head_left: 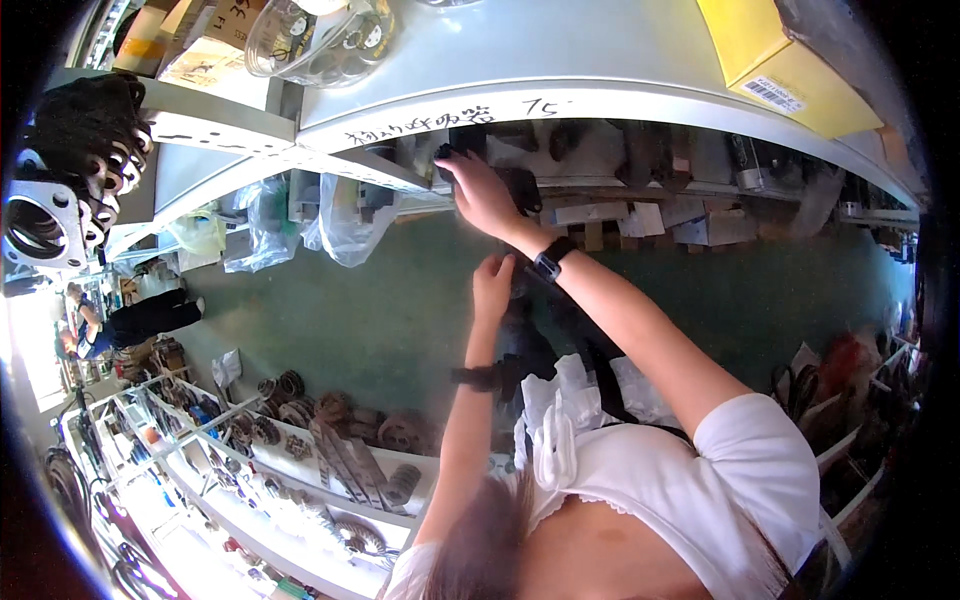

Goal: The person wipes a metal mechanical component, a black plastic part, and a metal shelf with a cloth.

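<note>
A small black piece (443, 153) lay at the bent fingertips of my right hand (483, 193), near the white shelf (600, 102); whether gripped, I couldn't tell. It seemed stiff and light, best pinched by its sides. My left hand (492, 287) was half curled, any hold hidden.

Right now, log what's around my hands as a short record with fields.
Right hand: at a black object, below the front edge of the upper shelf; grip unclear
Left hand: nearer the body, fingers curled; contents unclear
Upper shelf: yellow box at right, clear plastic tub at left
Hanging below, left: plastic bags
Floor: green
Far left: another person
</note>
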Action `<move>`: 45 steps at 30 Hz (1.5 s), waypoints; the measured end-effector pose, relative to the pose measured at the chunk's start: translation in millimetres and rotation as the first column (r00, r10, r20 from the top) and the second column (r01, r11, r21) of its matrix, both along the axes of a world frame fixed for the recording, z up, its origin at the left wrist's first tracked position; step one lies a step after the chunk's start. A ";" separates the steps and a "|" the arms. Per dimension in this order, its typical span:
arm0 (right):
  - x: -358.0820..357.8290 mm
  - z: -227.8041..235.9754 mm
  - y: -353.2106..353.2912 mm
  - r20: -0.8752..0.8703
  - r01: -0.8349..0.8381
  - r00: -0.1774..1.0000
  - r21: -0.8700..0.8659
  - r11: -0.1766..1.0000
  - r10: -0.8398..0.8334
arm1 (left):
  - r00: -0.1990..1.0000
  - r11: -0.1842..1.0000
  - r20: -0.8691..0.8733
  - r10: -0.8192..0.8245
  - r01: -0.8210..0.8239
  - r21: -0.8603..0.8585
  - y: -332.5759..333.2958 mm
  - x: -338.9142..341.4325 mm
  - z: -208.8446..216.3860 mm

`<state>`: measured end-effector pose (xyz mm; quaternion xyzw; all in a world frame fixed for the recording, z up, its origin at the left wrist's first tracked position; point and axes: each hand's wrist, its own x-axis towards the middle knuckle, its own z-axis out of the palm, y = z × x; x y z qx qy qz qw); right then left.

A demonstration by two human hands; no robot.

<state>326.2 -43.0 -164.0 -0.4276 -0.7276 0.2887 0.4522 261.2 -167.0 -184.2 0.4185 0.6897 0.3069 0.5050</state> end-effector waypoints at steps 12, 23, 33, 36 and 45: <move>33.0 -24.0 51.0 0.278 0.400 0.874 0.052 0.915 -0.398 | 0.997 0.985 -0.059 -0.045 0.055 0.164 51.9 8.5 19.1; 28.6 -16.3 45.9 0.335 0.278 0.920 -0.191 0.941 -0.204 | 0.996 0.994 0.038 -0.076 0.073 0.077 39.5 9.8 -11.5; 53.5 -20.5 49.0 0.274 0.380 0.910 -0.256 0.889 -0.310 | 0.995 0.995 0.010 -0.097 0.097 0.004 59.8 8.8 24.4; 62.5 -35.8 42.7 0.308 0.350 0.909 -0.197 0.916 -0.281 | 0.987 0.988 -0.029 -0.155 0.156 0.012 47.8 17.1 15.9; 69.8 -30.1 30.9 0.574 0.347 0.816 -0.407 0.845 -0.059 | 0.997 0.999 0.064 -0.051 0.051 -0.009 23.4 40.7 9.3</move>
